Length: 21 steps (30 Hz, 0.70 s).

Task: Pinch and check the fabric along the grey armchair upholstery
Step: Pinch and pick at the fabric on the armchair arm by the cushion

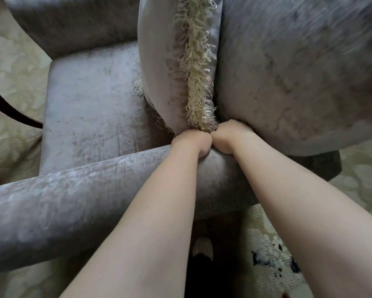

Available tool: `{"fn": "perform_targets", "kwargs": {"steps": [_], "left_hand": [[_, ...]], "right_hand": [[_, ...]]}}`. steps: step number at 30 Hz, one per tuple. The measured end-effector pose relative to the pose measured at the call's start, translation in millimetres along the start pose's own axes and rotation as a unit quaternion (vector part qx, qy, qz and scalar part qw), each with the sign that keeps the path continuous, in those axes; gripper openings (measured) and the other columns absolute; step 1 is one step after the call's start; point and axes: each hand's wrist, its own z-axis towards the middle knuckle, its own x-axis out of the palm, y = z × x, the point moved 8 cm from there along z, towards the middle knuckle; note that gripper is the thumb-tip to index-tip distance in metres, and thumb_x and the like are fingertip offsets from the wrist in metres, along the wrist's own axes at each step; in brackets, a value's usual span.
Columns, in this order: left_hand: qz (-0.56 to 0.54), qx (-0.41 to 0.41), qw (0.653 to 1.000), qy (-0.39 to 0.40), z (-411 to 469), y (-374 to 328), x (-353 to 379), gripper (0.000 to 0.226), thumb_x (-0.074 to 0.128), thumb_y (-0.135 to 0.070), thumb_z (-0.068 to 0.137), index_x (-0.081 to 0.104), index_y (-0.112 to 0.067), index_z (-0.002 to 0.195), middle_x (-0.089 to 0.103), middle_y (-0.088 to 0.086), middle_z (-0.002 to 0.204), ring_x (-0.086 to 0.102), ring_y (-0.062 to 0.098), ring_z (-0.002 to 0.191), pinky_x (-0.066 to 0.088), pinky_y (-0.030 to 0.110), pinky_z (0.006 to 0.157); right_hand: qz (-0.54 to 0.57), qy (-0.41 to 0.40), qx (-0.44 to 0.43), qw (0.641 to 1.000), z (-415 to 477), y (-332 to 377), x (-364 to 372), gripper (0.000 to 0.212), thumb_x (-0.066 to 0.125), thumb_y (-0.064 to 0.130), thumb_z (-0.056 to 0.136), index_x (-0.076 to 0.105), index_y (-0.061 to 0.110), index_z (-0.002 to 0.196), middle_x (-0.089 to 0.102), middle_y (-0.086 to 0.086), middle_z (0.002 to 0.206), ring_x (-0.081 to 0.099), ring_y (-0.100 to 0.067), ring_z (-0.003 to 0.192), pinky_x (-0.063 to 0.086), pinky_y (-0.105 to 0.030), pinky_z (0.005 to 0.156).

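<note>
Pale patterned carpet (13, 61) around grey armchair (90, 104), viewed across near armrest (73, 190). Left hand (190, 143) and right hand (230, 136) knuckle to knuckle at junction of armrest and fringed cushion (159, 61); fingers tucked under, pinch impossible to tell. Lift only a small fold, roll gently, avoid snagging fringe (197, 72).

Grey armchair (94, 108) in sheeny crushed velvet-like cloth, cushion (157, 61) edged with rough looped cream fringe (197, 72)

Cushion (159, 72) stands on seat (90, 108), against backrest (299, 82) at right. Armrest (73, 190) crosses in front. Left hand (191, 143) and right hand (228, 136) touching, on its far edge below cushion. Rug (266, 244) underneath.
</note>
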Motion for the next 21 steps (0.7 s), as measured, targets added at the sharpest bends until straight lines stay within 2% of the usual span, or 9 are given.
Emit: {"fn": "perform_targets", "kwargs": {"steps": [5,8,11,14,17,21], "left_hand": [[0.049,0.036,0.998,-0.004,-0.5,-0.2,4.0,0.045,0.022,-0.015,0.093,0.052,-0.002,0.124,0.049,0.019,0.135,0.049,0.034,0.117,0.037,0.034,0.084],[0.036,0.034,0.999,0.004,-9.7,2.8,9.5,0.042,0.026,-0.016,0.092,0.054,-0.005,0.121,0.051,0.018,0.132,0.051,0.033,0.114,0.036,0.032,0.081],[-0.01,0.017,1.0,0.014,-26.8,6.1,17.8,0.04,0.033,-0.021,0.091,0.057,-0.007,0.119,0.054,0.016,0.128,0.053,0.032,0.11,0.039,0.033,0.081],[-0.001,0.021,0.999,0.028,-41.2,0.6,26.4,0.04,0.031,-0.019,0.091,0.057,-0.006,0.119,0.055,0.015,0.128,0.052,0.032,0.111,0.04,0.035,0.084],[0.021,0.039,0.999,-0.007,-44.4,-1.4,22.0,0.041,0.029,-0.018,0.092,0.058,-0.008,0.119,0.056,0.013,0.128,0.052,0.032,0.113,0.039,0.037,0.086],[0.049,0.059,0.995,-0.056,-47.0,-0.9,20.7,0.038,0.03,-0.019,0.092,0.06,-0.01,0.114,0.059,0.012,0.122,0.053,0.032,0.109,0.033,0.038,0.08]], "right_hand": [[-0.022,0.012,-0.004,1.0,-8.5,3.6,0.5,0.044,0.041,0.037,0.085,0.063,0.011,0.113,0.061,-0.015,0.119,0.059,-0.033,0.103,0.04,-0.028,0.072],[-0.017,0.011,-0.006,1.0,-20.3,7.8,4.7,0.041,0.042,0.037,0.085,0.064,0.015,0.111,0.063,-0.012,0.115,0.06,-0.031,0.1,0.04,-0.027,0.07],[-0.001,0.023,-0.01,1.0,-39.5,8.8,15.9,0.038,0.043,0.036,0.085,0.065,0.017,0.109,0.065,-0.011,0.113,0.062,-0.031,0.098,0.041,-0.026,0.069],[-0.003,0.026,-0.001,1.0,-49.6,6.0,22.6,0.037,0.042,0.031,0.087,0.065,0.012,0.108,0.064,-0.015,0.114,0.061,-0.033,0.1,0.038,-0.027,0.069],[-0.001,0.016,0.018,1.0,-46.4,3.5,24.6,0.036,0.041,0.026,0.087,0.067,0.009,0.105,0.065,-0.016,0.112,0.062,-0.033,0.098,0.038,-0.028,0.067],[0.009,-0.012,0.041,0.999,-45.2,2.1,24.8,0.035,0.043,0.026,0.082,0.068,0.009,0.101,0.066,-0.017,0.109,0.062,-0.033,0.096,0.04,-0.029,0.067]]}}
